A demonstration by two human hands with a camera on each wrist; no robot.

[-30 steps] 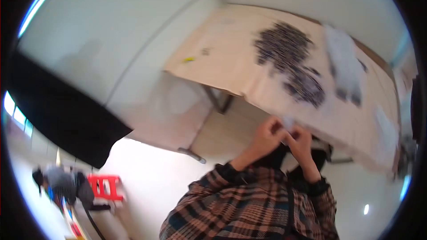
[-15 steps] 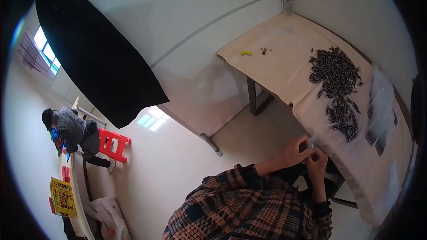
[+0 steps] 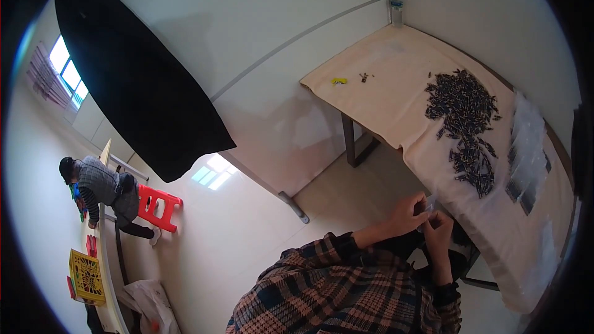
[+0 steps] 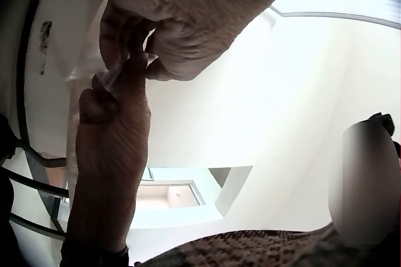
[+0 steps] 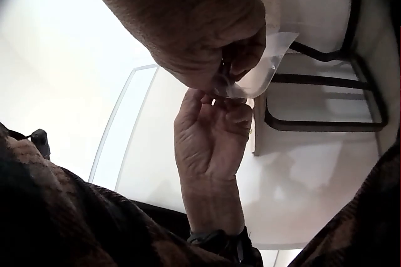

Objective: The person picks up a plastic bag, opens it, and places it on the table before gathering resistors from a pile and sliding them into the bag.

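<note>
Bright daylight from the window [image 3: 65, 68] at the head view's left, sunlit patch on the floor beneath the black curtain [image 3: 136, 86], heavy fisheye bending with dark corners, wrist views washed out, close skin soft-focused.

A cloth-covered table [image 3: 396, 96] carries a heap of small dark parts [image 3: 463, 114], clear bags [image 3: 526, 148] and a yellow bit [image 3: 338, 81]
</note>
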